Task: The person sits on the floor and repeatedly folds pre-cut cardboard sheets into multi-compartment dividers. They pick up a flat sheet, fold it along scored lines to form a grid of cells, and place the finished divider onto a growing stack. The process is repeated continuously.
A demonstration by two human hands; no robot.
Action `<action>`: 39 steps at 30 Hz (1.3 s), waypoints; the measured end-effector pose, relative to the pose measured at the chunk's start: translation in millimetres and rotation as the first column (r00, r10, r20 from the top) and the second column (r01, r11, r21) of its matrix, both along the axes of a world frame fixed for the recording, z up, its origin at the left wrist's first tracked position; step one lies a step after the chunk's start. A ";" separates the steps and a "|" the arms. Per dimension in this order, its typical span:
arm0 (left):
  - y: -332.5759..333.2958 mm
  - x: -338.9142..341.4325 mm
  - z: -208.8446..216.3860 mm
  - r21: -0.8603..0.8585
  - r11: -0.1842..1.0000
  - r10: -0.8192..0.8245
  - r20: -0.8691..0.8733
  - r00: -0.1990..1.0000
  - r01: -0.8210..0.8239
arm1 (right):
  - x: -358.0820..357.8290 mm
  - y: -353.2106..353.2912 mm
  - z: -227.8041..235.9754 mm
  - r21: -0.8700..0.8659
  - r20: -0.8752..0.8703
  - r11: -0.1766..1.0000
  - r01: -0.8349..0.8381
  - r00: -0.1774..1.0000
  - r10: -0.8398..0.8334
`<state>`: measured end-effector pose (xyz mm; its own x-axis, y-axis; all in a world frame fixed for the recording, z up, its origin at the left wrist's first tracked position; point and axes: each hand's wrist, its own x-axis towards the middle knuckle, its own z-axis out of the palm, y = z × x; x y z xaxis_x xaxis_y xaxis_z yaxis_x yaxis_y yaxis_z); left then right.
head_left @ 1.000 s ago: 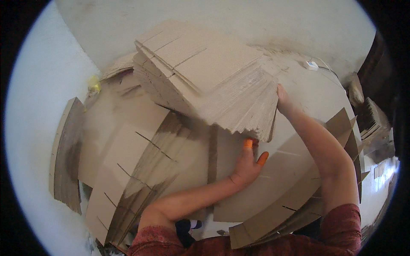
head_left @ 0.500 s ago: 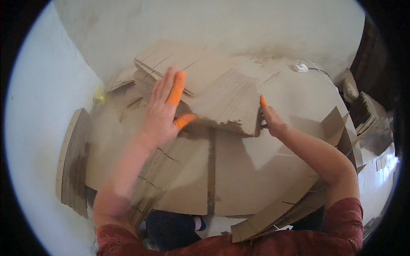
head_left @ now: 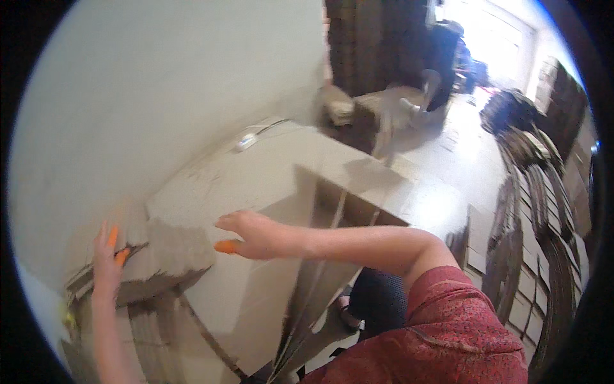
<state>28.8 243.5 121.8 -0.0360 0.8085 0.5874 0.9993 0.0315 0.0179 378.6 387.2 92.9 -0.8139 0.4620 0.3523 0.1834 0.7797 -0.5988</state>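
Observation:
A fanned stack of cardboard pieces [head_left: 176,253] with ragged edges lies at the left of the work surface. My left hand [head_left: 109,259] is over the pile's left part, fingers apart, with orange covers on index finger and thumb. Whether it touches the cardboard I cannot tell. To the right of the stack, a short gap away, my right hand [head_left: 252,235] is held open, its fingers pointing left and its thumb in an orange cover. Neither hand grips anything that shows.
A white power strip [head_left: 246,142] with a cable lies by the wall. Upright cardboard dividers [head_left: 320,275] stand under my right forearm. Long stacks of cardboard [head_left: 543,230] line the right side. Further off are bundles and a bright doorway [head_left: 499,38].
The view has swung to the right, bringing the room and floor into sight. My right hand has come away from the stack's right edge, and the stack now appears further left.

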 end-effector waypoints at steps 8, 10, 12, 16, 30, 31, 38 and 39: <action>-3.1 -11.7 2.3 -0.233 0.960 0.202 0.199 0.959 -0.153 | 231.7 5.6 -59.7 0.254 0.310 0.736 0.628 0.668 -0.677; -6.1 -31.2 -9.0 -0.118 0.993 0.075 0.448 0.891 -0.024 | 243.7 12.2 -73.3 0.222 0.379 0.733 0.642 0.636 -0.672; -3.2 -14.5 1.7 -0.144 0.987 0.115 0.373 0.921 -0.064 | 245.4 16.1 -75.2 0.242 0.327 0.732 0.637 0.657 -0.679; -12.8 -52.2 4.4 0.016 0.999 0.025 0.612 0.790 -0.045 | 227.2 36.6 -83.6 0.074 0.229 0.837 0.542 0.808 -0.544; -33.1 168.0 -19.9 0.289 0.906 -0.415 0.459 0.786 0.310 | 133.5 45.9 -111.3 0.365 0.214 0.901 0.236 0.920 -0.328; -33.6 186.5 -28.5 0.285 0.892 -0.449 0.473 0.758 0.350 | 137.4 45.6 -106.5 0.446 0.156 0.850 0.280 0.911 -0.381; -74.2 266.2 -44.7 -0.060 0.854 -0.519 -0.022 0.854 0.517 | 152.5 -84.3 -27.2 -0.939 -0.236 0.310 -0.145 0.930 -0.280; -93.3 291.4 -45.4 0.072 0.879 -0.476 0.204 0.856 0.471 | 145.4 -99.8 -25.5 -0.927 -0.304 0.312 -0.211 0.908 -0.289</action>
